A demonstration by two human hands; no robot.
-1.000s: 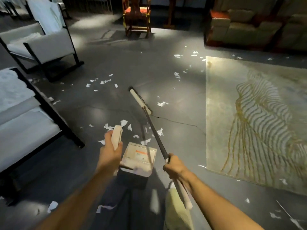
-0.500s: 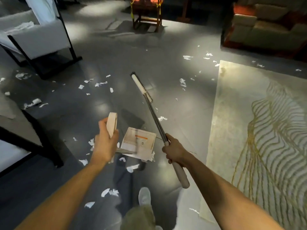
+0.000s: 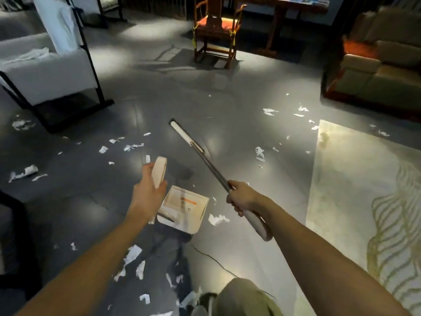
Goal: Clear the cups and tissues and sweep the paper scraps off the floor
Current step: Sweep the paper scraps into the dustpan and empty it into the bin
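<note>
My left hand (image 3: 148,192) grips the pale upright handle (image 3: 159,171) of a white dustpan (image 3: 185,209), whose pan hangs just above the dark floor between my arms. My right hand (image 3: 241,197) grips the broom (image 3: 211,166) by its white grip, the metal shaft running up and left to the white brush head (image 3: 182,134), which is lifted over the floor. White paper scraps (image 3: 129,147) lie scattered across the grey floor: a cluster on the left, some near my feet (image 3: 134,254), others far right (image 3: 270,111) by the rug.
A pale rug (image 3: 364,190) with gold lines covers the right side. A white armchair with a black frame (image 3: 52,74) stands at left, a wooden chair (image 3: 216,30) at the back, a beige sofa (image 3: 382,69) at far right. My knee (image 3: 241,297) shows at the bottom.
The view has moved forward and left across the floor. The dustpan and broom have travelled along in my hands, and scraps that lay ahead of the pan are now near my feet.
</note>
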